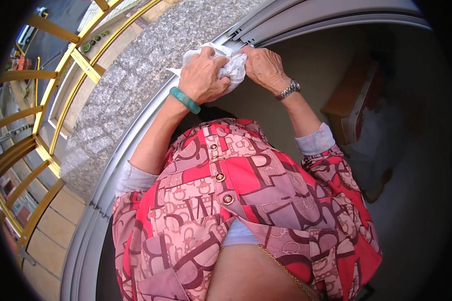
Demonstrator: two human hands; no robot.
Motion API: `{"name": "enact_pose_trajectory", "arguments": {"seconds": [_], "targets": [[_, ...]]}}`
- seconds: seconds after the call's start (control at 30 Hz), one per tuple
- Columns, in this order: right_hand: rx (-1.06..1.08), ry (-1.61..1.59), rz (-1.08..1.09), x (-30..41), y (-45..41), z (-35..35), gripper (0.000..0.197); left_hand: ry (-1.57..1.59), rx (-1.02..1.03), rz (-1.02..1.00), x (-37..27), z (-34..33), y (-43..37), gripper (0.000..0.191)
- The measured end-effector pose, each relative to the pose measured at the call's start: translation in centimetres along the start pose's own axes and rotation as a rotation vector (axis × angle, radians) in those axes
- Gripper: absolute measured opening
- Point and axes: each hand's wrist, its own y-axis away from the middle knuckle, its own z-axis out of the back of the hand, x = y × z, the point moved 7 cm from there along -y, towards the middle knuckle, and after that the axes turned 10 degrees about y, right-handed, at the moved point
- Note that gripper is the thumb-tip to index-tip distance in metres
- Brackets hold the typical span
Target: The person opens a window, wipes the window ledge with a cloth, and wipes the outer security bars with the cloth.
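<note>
A crumpled white cloth (235,69) is bunched between my two hands, over the corner of the metal window frame (135,111). My left hand (204,75), with a green bangle at its wrist, lies on top of the cloth with curled fingers gripping it. To its right, my right hand (264,68), wearing a metal wristwatch (289,89), pinches the cloth's edge between thumb and fingers. The cloth hides part of the frame's tracks. Beyond the frame lies a speckled grey granite sill (135,64).
Yellow metal bars (66,64) stand outside the sill, with a street far below. Sliding-window panels (305,19) run along the top. At the right, inside the dim room, is a wooden piece of furniture (342,98) with pale fabric beside it.
</note>
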Motion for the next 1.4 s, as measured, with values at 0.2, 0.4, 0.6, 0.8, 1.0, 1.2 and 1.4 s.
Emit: {"name": "enact_pose_trajectory", "arguments": {"seconds": [0.2, 0.4, 0.6, 0.8, 1.0, 1.2, 1.4], "targets": [[0.118, 0.051, 0.040, 0.6, -0.4, -1.2, 0.013, -0.134, -0.017, -0.053, -0.3, -2.7, -1.8, 0.033], [0.135, -0.072, 0.147, 6.1, 1.6, -1.3, 0.013, -0.052, 0.125, 0.105, 0.3, 0.0, 2.3, 0.037], [0.023, -0.353, 0.144, 6.3, 1.1, 1.7, 0.009, 0.250, 0.138, 0.176, 3.6, 3.1, 2.6, 0.044], [-0.103, -0.020, -0.090, 0.3, -2.1, 2.9, 0.014, 0.099, -0.068, 0.008, 0.2, 1.2, -2.8, 0.046], [0.013, -0.016, -0.104, 0.2, -1.4, 1.6, 0.019, -0.164, 0.016, 0.085, 0.6, -0.9, -4.1, 0.037], [0.237, 0.049, -0.223, -2.5, -1.6, -0.7, 0.023, -0.164, 0.038, -0.058, -0.7, -3.6, -6.2, 0.034], [0.199, -0.070, -0.487, -8.8, 5.3, -2.4, 0.021, -0.106, 0.334, -0.241, -4.1, -9.4, -8.7, 0.035]]}}
